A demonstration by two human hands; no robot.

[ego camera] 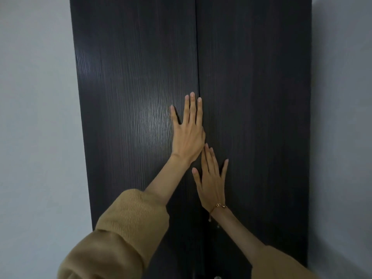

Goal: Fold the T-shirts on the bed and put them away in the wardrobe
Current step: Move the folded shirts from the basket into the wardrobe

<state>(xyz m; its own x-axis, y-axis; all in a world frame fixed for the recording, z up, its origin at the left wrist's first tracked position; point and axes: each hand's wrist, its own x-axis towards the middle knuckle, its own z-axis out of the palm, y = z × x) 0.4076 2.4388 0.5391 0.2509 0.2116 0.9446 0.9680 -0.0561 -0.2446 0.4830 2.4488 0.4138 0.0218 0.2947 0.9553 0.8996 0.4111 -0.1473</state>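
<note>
A tall dark wood-grain wardrobe fills the view, its two doors closed with a thin seam down the middle. My left hand lies flat on the left door beside the seam, fingers straight and pointing up. My right hand presses flat on the right door just below it, fingers straight, a thin bracelet at the wrist. Both arms wear mustard sleeves. No T-shirts or bed are in view.
Pale grey walls flank the wardrobe on both sides. The right wall stands close to the wardrobe's right edge. A small pale object shows at the bottom edge by the seam.
</note>
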